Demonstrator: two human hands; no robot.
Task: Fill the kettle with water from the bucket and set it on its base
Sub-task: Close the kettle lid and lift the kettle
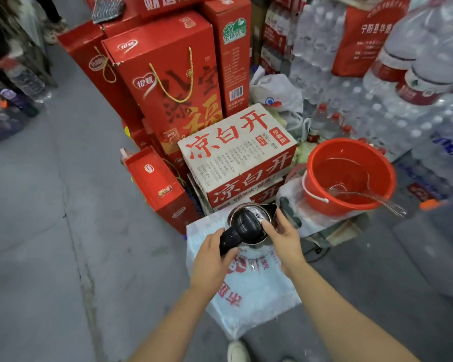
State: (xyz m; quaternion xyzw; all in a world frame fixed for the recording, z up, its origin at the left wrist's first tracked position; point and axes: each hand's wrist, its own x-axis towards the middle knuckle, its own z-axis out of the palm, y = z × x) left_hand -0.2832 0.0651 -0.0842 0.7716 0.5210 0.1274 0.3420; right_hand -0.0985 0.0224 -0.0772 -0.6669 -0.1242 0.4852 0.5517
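Kettle gripped by left hand at handle, spout toward 1 o'clock; right hand fingers pressing lid. Bucket at 2 o'clock, ladle inside.

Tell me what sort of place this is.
Probably a shop's stockroom or a drinks wholesaler: shrink-wrapped packs of bottled water are stacked high, red gift cartons stand in rows, and a sealed drinks case sits on a bare concrete floor.
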